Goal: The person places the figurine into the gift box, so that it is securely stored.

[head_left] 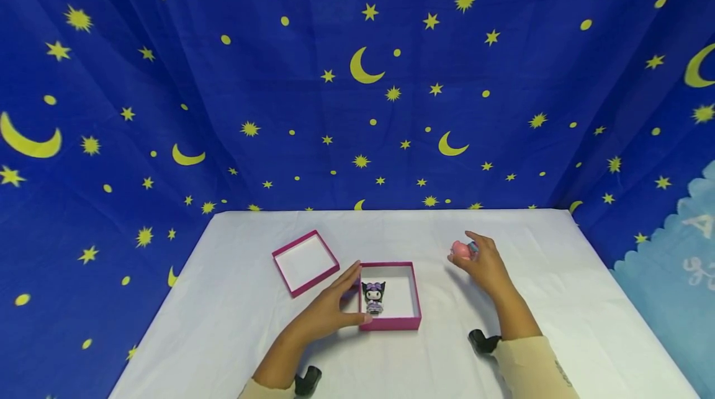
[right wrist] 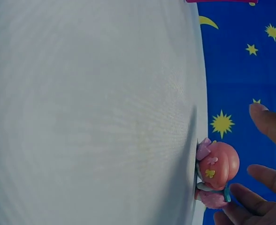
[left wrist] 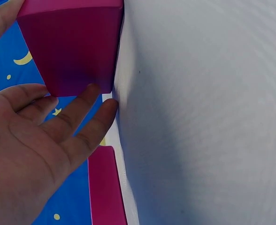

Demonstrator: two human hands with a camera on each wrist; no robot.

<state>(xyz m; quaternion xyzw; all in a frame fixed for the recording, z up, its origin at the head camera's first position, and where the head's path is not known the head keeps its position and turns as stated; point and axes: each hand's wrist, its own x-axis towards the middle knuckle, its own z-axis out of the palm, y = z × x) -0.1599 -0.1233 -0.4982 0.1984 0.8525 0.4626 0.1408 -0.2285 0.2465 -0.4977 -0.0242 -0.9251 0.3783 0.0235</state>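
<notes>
A magenta open box [head_left: 391, 323] with a white inside sits at the front middle of the table. Inside it, along the left wall, lies a small black-and-purple figurine [head_left: 373, 297]. My left hand [head_left: 329, 309] holds the box by its left side, thumb at the near corner and fingertips at the far one. To the right, a pink-haired figurine [right wrist: 220, 164] lies on the white cloth. My right hand [head_left: 483, 262] is around it, and in the right wrist view the thumb and upper fingers stand apart from it; whether the lower fingers touch is unclear.
The box's lid [head_left: 304, 262], white inside with magenta edges, lies behind my left hand. A white cloth [head_left: 240, 324] covers the table. Behind it hangs a blue curtain [head_left: 391, 33] with yellow moons and stars; light-blue fabric [head_left: 676, 256] hangs at the right.
</notes>
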